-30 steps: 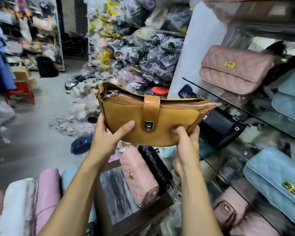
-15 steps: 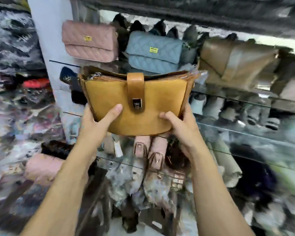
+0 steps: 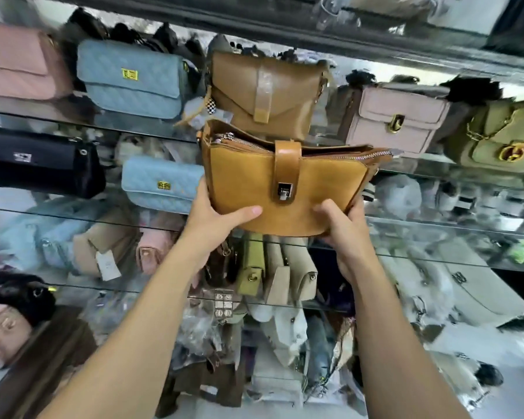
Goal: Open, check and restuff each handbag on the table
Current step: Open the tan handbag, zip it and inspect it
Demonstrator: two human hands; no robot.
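Left hand (image 3: pixel 215 216) and right hand (image 3: pixel 344 228) clamp the mustard handbag (image 3: pixel 285 189) underneath. Upright, strap latched. Probably for shelving on the glass shelf (image 3: pixel 436 164).

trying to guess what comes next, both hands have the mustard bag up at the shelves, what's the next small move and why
Probably ease the mustard bag forward onto the glass shelf beside the blue bag. Its clasp is fastened, and the left hand and right hand hold it upright by its bottom corners, about level with that shelf.
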